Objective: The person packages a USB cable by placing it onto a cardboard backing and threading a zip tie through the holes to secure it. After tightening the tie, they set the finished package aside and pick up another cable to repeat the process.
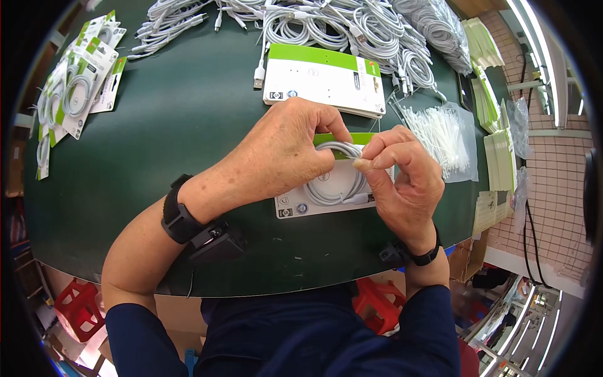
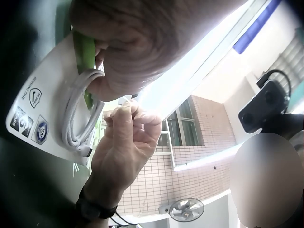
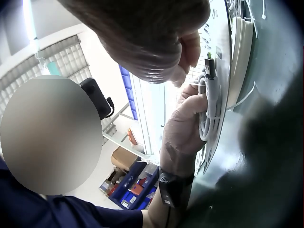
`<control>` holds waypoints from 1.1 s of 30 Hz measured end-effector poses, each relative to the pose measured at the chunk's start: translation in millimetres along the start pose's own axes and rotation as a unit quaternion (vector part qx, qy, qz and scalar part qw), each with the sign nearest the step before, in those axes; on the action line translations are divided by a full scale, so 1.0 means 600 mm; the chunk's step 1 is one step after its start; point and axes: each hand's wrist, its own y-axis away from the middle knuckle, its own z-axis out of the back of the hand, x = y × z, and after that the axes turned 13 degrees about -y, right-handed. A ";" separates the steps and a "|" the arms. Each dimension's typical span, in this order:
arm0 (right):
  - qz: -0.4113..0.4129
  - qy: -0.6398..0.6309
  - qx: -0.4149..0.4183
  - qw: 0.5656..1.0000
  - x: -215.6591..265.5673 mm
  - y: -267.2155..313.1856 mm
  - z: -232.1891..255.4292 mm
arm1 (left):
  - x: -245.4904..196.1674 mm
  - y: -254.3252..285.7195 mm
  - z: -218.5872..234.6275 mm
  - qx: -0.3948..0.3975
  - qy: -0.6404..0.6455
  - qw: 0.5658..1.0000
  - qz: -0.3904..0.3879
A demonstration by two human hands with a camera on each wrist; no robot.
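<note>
A coiled white cable (image 1: 320, 198) lies on a green-and-white card (image 1: 292, 207) on the dark green table. My left hand (image 1: 270, 147) grips the upper part of the coil between bent thumb and index finger, at the card's green top band. To its right, my right hand (image 1: 408, 179) pinches a thin white tie between thumb and fingertips, close against the coil. The right wrist view shows the tie stretched between the right fingertips and the coil (image 3: 211, 97), with a USB plug (image 3: 209, 69) at the coil's end. In the left wrist view the coil (image 2: 71, 111) hugs the card.
Beyond the hands lies a stack of flat cards (image 1: 323, 78), with heaped white cables (image 1: 308, 28) behind. Loose white ties (image 1: 440, 135) spread at the right, beside upright card stacks (image 1: 499, 160). Carded cables (image 1: 78, 94) are piled at the far left. A red stool (image 1: 81, 311) stands below the table.
</note>
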 end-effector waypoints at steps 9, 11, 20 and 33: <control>0.031 0.043 0.013 0.998 0.001 0.000 0.000 | 0.000 0.000 0.002 -0.005 -0.024 1.000 0.002; 0.034 0.042 0.016 0.998 0.000 0.001 0.000 | 0.000 0.000 0.003 -0.007 -0.016 1.000 -0.005; 0.020 0.035 0.026 0.999 0.001 -0.001 0.000 | 0.004 -0.001 0.002 -0.016 -0.026 1.000 -0.002; 0.012 0.032 0.028 0.999 -0.001 0.000 -0.002 | 0.000 0.000 0.004 -0.004 -0.015 1.000 0.002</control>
